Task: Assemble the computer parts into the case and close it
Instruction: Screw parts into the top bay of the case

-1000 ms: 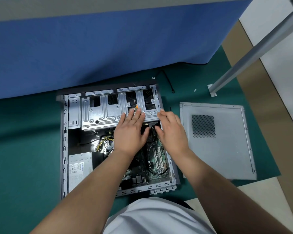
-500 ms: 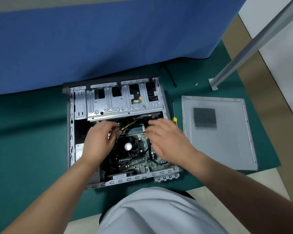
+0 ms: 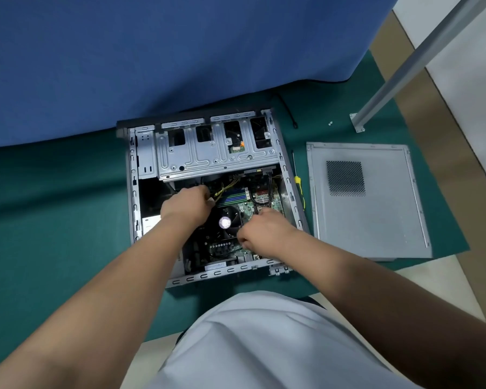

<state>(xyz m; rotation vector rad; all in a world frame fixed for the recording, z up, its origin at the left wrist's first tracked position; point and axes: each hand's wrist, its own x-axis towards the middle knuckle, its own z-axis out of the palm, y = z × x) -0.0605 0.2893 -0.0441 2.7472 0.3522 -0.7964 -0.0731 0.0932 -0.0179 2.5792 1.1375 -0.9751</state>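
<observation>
Grey steel computer case (image 3: 133,192) lies open on the green mat (image 3: 54,220), motherboard (image 3: 264,197), CPU fan (image 3: 225,221) and drive cage (image 3: 216,153) inside. My left hand (image 3: 187,204) has its grip curled on the yellow and black power cables (image 3: 225,189); my right hand (image 3: 264,230) is clenched low by the fan, on what I cannot tell. I judge I'm at the cabling step. Next calls for seating connectors, then fetching the side panel (image 3: 376,220), apart on the right beside the screwdriver (image 3: 298,181).

Open grey case (image 3: 133,192) lies flat — its side panel (image 3: 376,217) lies just beside it.
</observation>
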